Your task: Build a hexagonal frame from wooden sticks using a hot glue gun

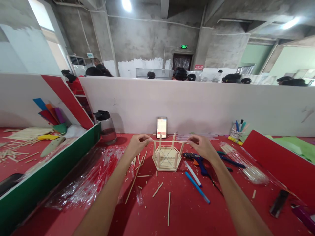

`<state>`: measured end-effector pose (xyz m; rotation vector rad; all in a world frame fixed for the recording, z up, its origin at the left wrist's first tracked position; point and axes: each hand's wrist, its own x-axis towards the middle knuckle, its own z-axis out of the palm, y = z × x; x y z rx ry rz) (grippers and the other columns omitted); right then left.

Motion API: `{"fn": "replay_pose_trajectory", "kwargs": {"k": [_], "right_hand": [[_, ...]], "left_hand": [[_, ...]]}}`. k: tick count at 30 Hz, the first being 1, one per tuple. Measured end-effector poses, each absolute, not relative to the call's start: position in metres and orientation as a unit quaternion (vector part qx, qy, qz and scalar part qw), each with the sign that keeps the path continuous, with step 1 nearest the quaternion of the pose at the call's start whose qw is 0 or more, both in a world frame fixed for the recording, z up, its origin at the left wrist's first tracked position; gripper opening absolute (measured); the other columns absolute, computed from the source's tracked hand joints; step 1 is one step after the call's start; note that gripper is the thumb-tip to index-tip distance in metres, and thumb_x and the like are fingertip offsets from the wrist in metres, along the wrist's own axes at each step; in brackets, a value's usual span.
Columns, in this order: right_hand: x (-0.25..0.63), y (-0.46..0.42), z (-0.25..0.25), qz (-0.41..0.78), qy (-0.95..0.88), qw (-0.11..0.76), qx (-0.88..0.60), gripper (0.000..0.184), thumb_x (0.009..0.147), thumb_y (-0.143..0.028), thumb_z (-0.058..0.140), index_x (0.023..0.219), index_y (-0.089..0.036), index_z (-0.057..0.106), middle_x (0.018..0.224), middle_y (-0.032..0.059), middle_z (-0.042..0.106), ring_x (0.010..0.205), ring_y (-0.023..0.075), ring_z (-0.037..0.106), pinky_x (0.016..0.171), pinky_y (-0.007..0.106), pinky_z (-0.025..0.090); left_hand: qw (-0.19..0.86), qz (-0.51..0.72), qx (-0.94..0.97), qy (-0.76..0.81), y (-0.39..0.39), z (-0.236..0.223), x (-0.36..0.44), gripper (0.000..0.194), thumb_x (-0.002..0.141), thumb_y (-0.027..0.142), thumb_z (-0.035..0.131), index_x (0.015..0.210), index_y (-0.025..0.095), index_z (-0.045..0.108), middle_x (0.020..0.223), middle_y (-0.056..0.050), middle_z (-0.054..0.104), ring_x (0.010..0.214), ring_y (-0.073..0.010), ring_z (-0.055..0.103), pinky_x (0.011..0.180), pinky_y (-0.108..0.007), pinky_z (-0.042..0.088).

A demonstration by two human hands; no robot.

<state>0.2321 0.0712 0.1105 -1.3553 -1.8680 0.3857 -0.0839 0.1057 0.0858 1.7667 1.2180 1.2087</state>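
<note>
A thin wooden stick point(169, 141) stretches level between my two hands, above a small hexagonal frame point(167, 167) built of wooden sticks with upright posts. My left hand point(140, 141) pinches the stick's left end, and my right hand point(199, 144) pinches its right end. Whether the stick touches the post tops I cannot tell. Just below my right hand lies a blue glue gun point(200, 164), its nozzle toward the frame. A white pen point(193, 173) and a blue pen point(197, 187) rest in front of it.
Loose sticks point(168, 208) and offcuts lie about the red table. Crumpled plastic wrap point(86, 178) and a glass jug point(107, 129) are at left. Bagged sticks point(243, 164) and a pen holder point(235, 131) are at right. A phone point(161, 126) leans on the white partition point(197, 105).
</note>
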Motion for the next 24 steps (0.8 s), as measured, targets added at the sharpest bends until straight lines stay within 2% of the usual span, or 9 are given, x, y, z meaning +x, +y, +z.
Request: {"fn": "replay_pose_trajectory", "kwargs": {"k": [10, 24], "right_hand": [[0.2315, 0.071, 0.1112, 0.148, -0.739, 0.38, -0.536, 0.022, 0.081, -0.037, 0.054, 0.078, -0.019, 0.067, 0.071, 0.0043, 0.07, 0.065, 0.019, 0.063, 0.07, 0.033, 0.05], [0.2322, 0.073, 0.107, 0.165, -0.735, 0.393, -0.528, 0.023, 0.082, -0.038, 0.054, 0.081, -0.019, 0.067, 0.071, 0.0036, 0.07, 0.063, 0.0186, 0.063, 0.068, 0.033, 0.051]], "left_hand": [[0.353, 0.444, 0.691, 0.447, 0.1096, 0.0826, -0.0861, 0.036, 0.072, 0.053, 0.061, 0.066, 0.017, 0.06, 0.057, 0.003, 0.053, 0.056, -0.0123, 0.048, 0.058, -0.025, 0.041], [0.356, 0.439, 0.698, 0.44, 0.109, 0.0835, -0.0895, 0.031, 0.072, 0.048, 0.063, 0.07, 0.017, 0.063, 0.06, 0.002, 0.057, 0.056, -0.0127, 0.05, 0.059, -0.026, 0.043]]}}
